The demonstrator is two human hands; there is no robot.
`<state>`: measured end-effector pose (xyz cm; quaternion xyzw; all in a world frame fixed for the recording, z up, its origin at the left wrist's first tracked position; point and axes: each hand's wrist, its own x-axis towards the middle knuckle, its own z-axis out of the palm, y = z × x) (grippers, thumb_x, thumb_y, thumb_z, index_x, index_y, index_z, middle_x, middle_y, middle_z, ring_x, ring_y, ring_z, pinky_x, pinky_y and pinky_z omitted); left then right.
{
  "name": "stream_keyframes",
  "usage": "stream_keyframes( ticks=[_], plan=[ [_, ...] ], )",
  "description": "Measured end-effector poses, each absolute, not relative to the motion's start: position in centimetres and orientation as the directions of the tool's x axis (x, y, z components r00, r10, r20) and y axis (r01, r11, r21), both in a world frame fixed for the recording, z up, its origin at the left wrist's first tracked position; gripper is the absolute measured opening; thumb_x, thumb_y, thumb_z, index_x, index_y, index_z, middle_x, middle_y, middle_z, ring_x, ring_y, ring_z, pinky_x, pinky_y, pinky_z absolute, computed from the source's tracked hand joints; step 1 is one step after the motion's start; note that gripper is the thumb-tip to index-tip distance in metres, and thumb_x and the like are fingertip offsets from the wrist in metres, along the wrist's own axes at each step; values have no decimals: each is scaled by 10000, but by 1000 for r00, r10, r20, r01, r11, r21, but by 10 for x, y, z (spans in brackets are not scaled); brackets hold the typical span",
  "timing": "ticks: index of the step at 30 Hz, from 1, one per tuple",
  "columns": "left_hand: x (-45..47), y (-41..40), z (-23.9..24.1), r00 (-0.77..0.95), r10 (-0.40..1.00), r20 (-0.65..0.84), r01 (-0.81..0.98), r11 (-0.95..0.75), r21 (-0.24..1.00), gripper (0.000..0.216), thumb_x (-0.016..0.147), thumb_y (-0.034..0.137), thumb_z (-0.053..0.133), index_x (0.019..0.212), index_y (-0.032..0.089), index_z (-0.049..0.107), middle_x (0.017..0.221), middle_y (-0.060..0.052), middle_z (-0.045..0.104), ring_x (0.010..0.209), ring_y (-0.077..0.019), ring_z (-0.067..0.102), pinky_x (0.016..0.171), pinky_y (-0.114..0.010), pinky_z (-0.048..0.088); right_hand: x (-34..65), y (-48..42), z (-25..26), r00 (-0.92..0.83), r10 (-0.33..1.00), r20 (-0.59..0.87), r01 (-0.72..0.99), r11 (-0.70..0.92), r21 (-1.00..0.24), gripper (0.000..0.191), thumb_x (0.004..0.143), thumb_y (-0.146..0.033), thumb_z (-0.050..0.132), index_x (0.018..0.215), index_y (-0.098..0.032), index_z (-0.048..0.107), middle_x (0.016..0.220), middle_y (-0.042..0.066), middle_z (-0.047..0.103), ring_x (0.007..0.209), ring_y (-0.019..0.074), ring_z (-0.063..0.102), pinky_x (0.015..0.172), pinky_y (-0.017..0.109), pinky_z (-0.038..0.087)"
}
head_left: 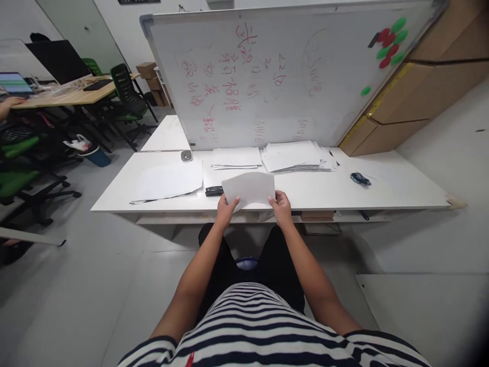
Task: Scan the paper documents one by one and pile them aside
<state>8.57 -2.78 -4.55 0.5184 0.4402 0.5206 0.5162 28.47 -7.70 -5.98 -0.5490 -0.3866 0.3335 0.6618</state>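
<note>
I hold a white sheet of paper (249, 188) over the front edge of the white table (389, 191). My left hand (226, 210) is closed on its lower left corner, thumb on top. On the lower right corner my right hand (281, 206) pinches the sheet the same way. The sheet bows upward between the two hands. A black stapler (214, 191) lies on the table just left of the sheet, close to my left hand.
A big stack of paper (296, 155), a smaller pile (236, 157) and loose sheets (170, 181) lie on the table. A whiteboard (275, 76) leans behind it. A small dark object (359, 178) lies right. Another person's hand (10, 103) rests on a far-left desk with green chairs (126, 92).
</note>
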Motion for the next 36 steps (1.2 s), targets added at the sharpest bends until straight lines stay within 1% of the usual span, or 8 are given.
stream_keyframes(
  ticks=[4, 10, 12, 15, 21, 29, 33, 36],
  plan=[
    [90, -27, -46, 64, 996, 65, -109, -57, 992, 444, 711, 422, 698, 1066, 166, 617, 1028, -80, 686, 919, -191, 628, 857, -341, 480, 279, -84, -53, 489, 863, 129, 27, 133, -991, 422, 727, -449, 628, 1045, -184, 546, 1040, 80, 663, 944, 203, 614, 882, 363, 467],
    [88, -23, -43, 75, 994, 81, -103, -73, 992, 394, 707, 409, 706, 1013, 170, 634, 976, -56, 689, 913, -190, 626, 875, -344, 470, 280, -91, -43, 574, 806, 145, 203, 32, -979, 479, 729, -447, 645, 1117, -178, 563, 1051, 92, 668, 956, 227, 611, 887, 371, 452],
    [86, -22, -44, 70, 993, 90, -77, -85, 993, 377, 715, 408, 699, 1004, 175, 629, 953, -48, 685, 905, -190, 626, 876, -346, 469, 283, -91, -45, 565, 815, 126, 195, 17, -981, 456, 725, -450, 648, 1088, -182, 577, 1052, 92, 671, 975, 229, 608, 897, 377, 451],
    [86, -22, -46, 89, 991, 102, -75, -95, 993, 369, 726, 400, 692, 1012, 179, 618, 954, -50, 679, 907, -188, 624, 880, -346, 466, 286, -90, -52, 555, 815, 165, 195, 65, -979, 382, 740, -444, 636, 1021, -188, 591, 1070, 89, 664, 989, 215, 603, 915, 373, 447],
    [90, -31, -46, 86, 992, 91, -59, -86, 995, 367, 719, 393, 699, 1003, 183, 599, 953, -42, 668, 896, -177, 616, 851, -318, 470, 286, -95, -63, 561, 814, 152, 187, 54, -981, 464, 733, -447, 636, 1104, -178, 561, 1044, 95, 667, 955, 218, 616, 892, 375, 462],
    [93, -36, -41, 99, 992, 82, -56, -77, 995, 403, 737, 381, 684, 1071, 180, 579, 1026, -67, 665, 937, -190, 616, 872, -328, 468, 288, -99, -67, 540, 830, 141, 179, 50, -983, 417, 775, -486, 572, 1042, -169, 614, 1004, 75, 687, 932, 208, 616, 862, 347, 460],
    [92, -42, -35, 139, 989, 49, -7, -49, 999, 421, 755, 394, 667, 1109, 185, 576, 1069, -87, 658, 971, -217, 612, 866, -347, 475, 295, -117, -58, 535, 831, 152, 339, -46, -940, 376, 787, -502, 553, 941, -176, 659, 840, 37, 695, 807, 208, 611, 794, 338, 468],
    [89, -44, -35, 204, 978, 28, 84, -46, 995, 476, 707, 345, 714, 1131, 188, 566, 1099, -93, 642, 996, -226, 599, 877, -351, 470, 303, -136, -56, 537, 834, 128, 385, -107, -917, 383, 783, -500, 554, 969, -185, 668, 867, 51, 708, 816, 230, 616, 787, 357, 467]
  ],
)
